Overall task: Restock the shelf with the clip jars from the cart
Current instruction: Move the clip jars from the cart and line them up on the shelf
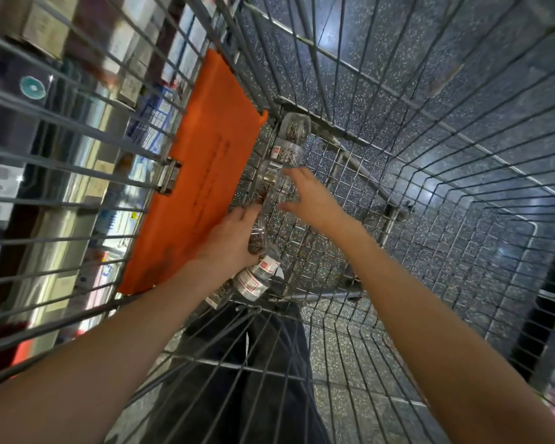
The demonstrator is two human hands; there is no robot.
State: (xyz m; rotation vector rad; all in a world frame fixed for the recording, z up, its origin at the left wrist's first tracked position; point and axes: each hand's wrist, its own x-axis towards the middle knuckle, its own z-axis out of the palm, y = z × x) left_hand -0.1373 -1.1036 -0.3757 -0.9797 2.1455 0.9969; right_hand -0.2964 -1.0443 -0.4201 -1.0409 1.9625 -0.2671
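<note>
Several clear clip jars lie in a row on the wire floor of the cart (pixel 333 251), beside an orange flap (pixel 205 155). My left hand (pixel 231 235) reaches down and grips one jar of dark clips (pixel 258 243); its fingers curl over the jar's far end. My right hand (pixel 308 197) is spread with straight fingers against another jar (pixel 269 181) further along the row. Two more jars (pixel 293 128) lie beyond it, near the cart's far corner. A labelled jar (pixel 255 278) lies nearest to me, below my left wrist.
The cart's wire walls (pixel 429 107) rise on all sides of my arms. Store shelves with boxes (pixel 45 30) stand at the left, seen blurred through the wires. A speckled grey floor (pixel 397 43) shows beneath the cart. My dark trousers (pixel 237 379) are visible below.
</note>
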